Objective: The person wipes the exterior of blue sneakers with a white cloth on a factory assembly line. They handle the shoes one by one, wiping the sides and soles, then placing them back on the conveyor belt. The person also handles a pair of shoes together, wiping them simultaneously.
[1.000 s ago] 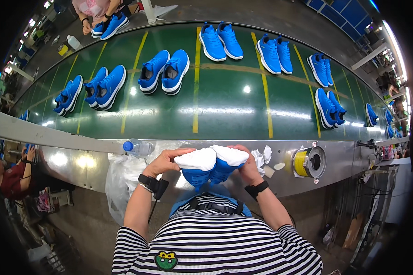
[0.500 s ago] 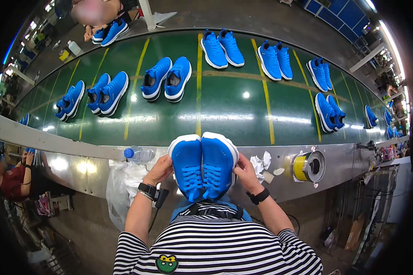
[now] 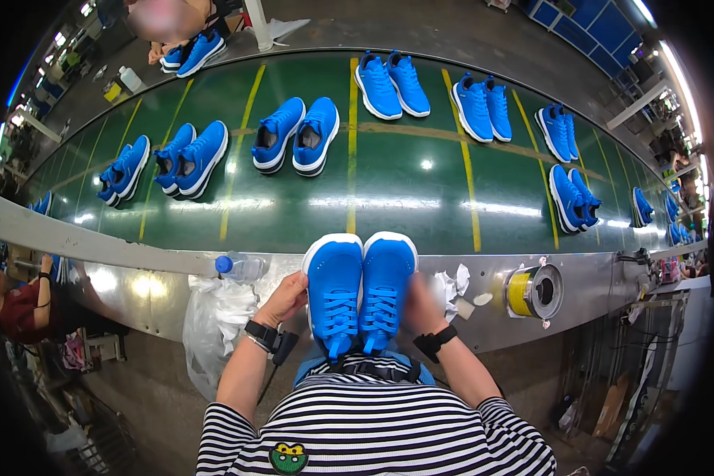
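A pair of blue sneakers with white soles is held up side by side in front of me, toes toward the belt. My left hand (image 3: 287, 297) grips the outer side of the left sneaker (image 3: 335, 278), thumb and fingers closed on its edge. Beside the outer side of the right sneaker (image 3: 385, 278) is my right hand (image 3: 424, 311); motion smears its fingers, so their grip cannot be made out. Laces run up both shoes, and the heel ends are close to my waist.
Beyond a metal ledge (image 3: 484, 274) runs a green conveyor belt (image 3: 293, 210) with yellow stripes, carrying several pairs of blue sneakers (image 3: 316, 136). On the ledge are a blue-capped bottle (image 3: 238, 266), white crumpled plastic (image 3: 218, 305), paper scraps (image 3: 452, 287) and a yellow-labelled roll (image 3: 534, 290). A person works across the belt.
The held sneakers have shifted slightly right and sit straighter. My right hand has become blurred at the right shoe's side. The belt's stripes and shoes have moved a little to the right.
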The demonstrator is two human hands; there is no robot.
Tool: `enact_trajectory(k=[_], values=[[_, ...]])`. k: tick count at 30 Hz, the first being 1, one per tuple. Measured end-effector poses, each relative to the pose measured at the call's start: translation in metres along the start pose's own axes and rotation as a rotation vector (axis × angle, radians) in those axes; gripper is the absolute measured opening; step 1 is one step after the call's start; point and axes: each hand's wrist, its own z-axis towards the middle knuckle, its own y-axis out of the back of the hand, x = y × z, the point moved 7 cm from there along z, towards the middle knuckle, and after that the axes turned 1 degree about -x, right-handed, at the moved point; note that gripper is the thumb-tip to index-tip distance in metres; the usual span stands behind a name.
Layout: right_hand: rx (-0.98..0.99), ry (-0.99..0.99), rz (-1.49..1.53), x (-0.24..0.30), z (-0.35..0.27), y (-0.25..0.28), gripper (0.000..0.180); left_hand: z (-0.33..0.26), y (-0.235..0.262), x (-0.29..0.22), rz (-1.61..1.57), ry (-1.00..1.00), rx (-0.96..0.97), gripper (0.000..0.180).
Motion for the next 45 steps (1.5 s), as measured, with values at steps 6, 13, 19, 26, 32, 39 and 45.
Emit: enact_trajectory(k=[6, 13, 19, 26, 32, 39, 45], values=[[-0.024, -0.088, 0.170, -0.008, 0.007, -0.007, 0.057, -0.001, -0.001, -0.003, -0.062, -0.020, 0.026, 0.050], [-0.092, -0.127, 0.180, -0.008, 0.006, -0.010, 0.057, 0.001, -0.001, 0.003, -0.088, 0.027, -0.012, 0.052], [-0.084, -0.210, 0.248, -0.016, 0.008, -0.012, 0.058, 0.001, -0.011, 0.001, -0.189, 0.069, -0.075, 0.053], [-0.148, -0.271, 0.189, -0.020, 0.012, -0.017, 0.060, 0.000, -0.007, 0.017, -0.294, 0.225, -0.254, 0.058], [-0.058, -0.290, 0.221, -0.028, 0.019, -0.013, 0.061, -0.002, -0.005, 0.016, -0.250, 0.237, -0.269, 0.058], [-0.116, -0.309, 0.179, -0.023, 0.009, -0.017, 0.061, -0.008, -0.011, -0.006, -0.194, 0.148, -0.306, 0.057], [-0.424, -0.048, -0.436, -0.022, 0.016, 0.033, 0.043, -0.018, 0.031, -0.018, 0.667, 0.034, -0.518, 0.033]])
